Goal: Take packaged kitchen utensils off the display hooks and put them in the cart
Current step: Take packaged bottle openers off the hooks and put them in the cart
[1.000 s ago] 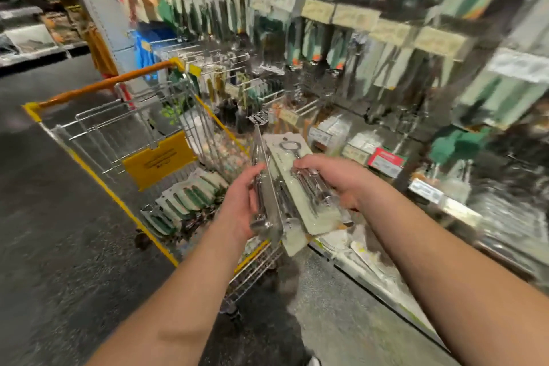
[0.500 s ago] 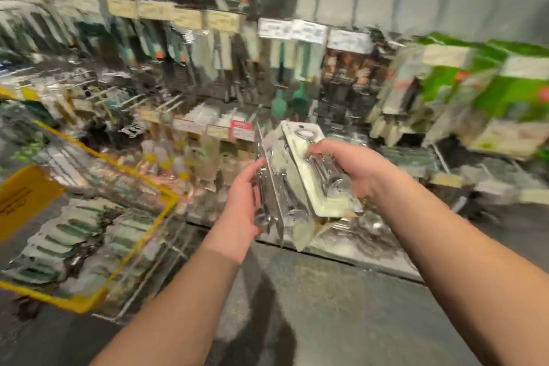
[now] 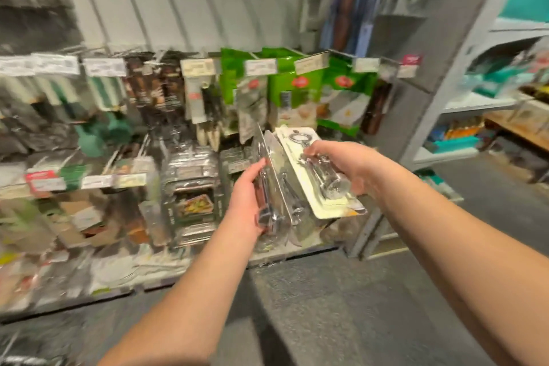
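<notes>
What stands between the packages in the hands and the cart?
The cart is out of view, so that path cannot be judged. Both hands, left and right, hold the utensil packages in open air before the display shelf.

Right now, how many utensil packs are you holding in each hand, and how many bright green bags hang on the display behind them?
Left hand, clear blister packs of metal utensils: about 2
Right hand, cream-backed pack of a chrome utensil: 1
Bright green bags: 3
Total: 6

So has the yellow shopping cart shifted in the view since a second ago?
Yes. It slid left out of view as the camera turned right; only the display hooks remain behind the held packaged utensils.
</notes>
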### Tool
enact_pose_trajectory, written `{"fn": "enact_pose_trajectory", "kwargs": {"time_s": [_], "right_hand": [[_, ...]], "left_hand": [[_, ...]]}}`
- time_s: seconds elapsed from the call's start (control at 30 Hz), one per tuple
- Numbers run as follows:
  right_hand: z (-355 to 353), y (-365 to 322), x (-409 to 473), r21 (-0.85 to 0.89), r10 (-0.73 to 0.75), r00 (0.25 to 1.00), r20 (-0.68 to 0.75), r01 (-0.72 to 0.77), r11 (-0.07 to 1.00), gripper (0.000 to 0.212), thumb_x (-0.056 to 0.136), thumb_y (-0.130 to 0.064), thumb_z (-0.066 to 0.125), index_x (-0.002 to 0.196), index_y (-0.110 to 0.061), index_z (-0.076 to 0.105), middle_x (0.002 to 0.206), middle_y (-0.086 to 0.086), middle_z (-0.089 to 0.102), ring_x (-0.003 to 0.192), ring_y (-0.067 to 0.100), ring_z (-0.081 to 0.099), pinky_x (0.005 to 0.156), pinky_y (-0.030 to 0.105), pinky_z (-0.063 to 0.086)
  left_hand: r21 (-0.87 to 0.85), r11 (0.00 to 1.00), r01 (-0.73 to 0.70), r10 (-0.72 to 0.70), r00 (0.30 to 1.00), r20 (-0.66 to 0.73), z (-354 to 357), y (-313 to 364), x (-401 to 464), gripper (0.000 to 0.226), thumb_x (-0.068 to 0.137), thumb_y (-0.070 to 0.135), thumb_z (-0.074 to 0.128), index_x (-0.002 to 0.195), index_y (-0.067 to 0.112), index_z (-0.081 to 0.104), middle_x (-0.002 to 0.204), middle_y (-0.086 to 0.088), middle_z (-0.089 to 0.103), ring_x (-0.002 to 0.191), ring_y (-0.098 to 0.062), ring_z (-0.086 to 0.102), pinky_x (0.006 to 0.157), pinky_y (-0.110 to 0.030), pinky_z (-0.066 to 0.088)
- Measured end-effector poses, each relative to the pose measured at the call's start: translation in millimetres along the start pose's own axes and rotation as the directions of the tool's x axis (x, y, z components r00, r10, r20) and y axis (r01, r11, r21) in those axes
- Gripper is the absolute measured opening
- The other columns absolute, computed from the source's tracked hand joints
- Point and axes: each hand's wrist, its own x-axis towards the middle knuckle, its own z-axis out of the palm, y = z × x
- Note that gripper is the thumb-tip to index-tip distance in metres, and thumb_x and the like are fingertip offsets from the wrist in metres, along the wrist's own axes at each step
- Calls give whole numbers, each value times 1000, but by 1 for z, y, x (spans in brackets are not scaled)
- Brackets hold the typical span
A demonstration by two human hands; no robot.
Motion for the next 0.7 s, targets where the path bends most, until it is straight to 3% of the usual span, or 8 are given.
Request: {"fn": "enact_pose_trajectory", "kwargs": {"time_s": [0.1,0.2,0.3,0.37,0.43,0.5,0.6,0.7], "right_hand": [[-49,3,10,95,1,997,-76,7,995,28,62,-39,77,76,-15,74,93,9,61,85,23,53,75,35,40],[-82,-1,19,140,-23,994,-104,37,989,30,79,-36,76,100,-16,69,101,6,66,91,24,63,85,36,50],[-106,-11,35,92,-92,988,-125,104,990,49,74,-44,80,113,-18,66,120,4,71,111,24,66,103,46,46],[-123,-19,49,92,-139,984,-116,150,984,29,87,-38,75,102,-16,65,80,-3,76,68,3,72,64,18,58],[-136,-30,56,63,-173,972,-158,185,981,18,95,-31,67,86,-19,58,57,-10,60,33,-5,53,31,10,39],[-147,-40,73,17,-213,962,-174,219,976,17,95,-34,68,92,-18,63,68,-5,64,44,-3,60,41,14,47],[-155,-63,104,-71,-274,933,-233,264,962,23,94,-40,66,104,-20,67,101,7,69,91,15,67,62,24,48],[-166,-84,133,-110,-353,899,-259,336,936,22,89,-39,68,108,-28,65,95,5,76,86,23,75,70,29,57]], "left_hand": [[31,1000,5,-7,998,65,42,-4,17,53,79,46,73,121,13,71,116,-12,73,100,-35,72,99,-60,50],[23,1000,-11,8,994,112,76,-1,37,49,88,42,68,126,11,67,99,-10,74,85,-31,72,94,-57,54],[18,1000,-21,18,990,140,102,7,61,48,88,40,67,127,11,66,94,-9,73,81,-29,71,88,-52,56],[5,999,-39,38,988,151,115,16,78,43,90,38,65,123,11,66,93,-9,72,79,-29,70,88,-50,55],[6,998,-64,62,984,169,128,27,95,38,91,39,63,117,12,68,94,-10,72,79,-29,72,87,-50,56],[15,995,-94,90,981,174,139,40,110,29,94,38,61,108,14,70,86,-7,74,71,-26,73,73,-43,60],[23,990,-138,133,977,164,152,62,129,25,97,37,59,106,16,69,80,-3,74,65,-22,73,59,-34,58],[29,984,-174,168,976,138,161,86,145,24,97,37,58,105,16,68,73,-2,74,59,-21,72,53,-32,57]]}}
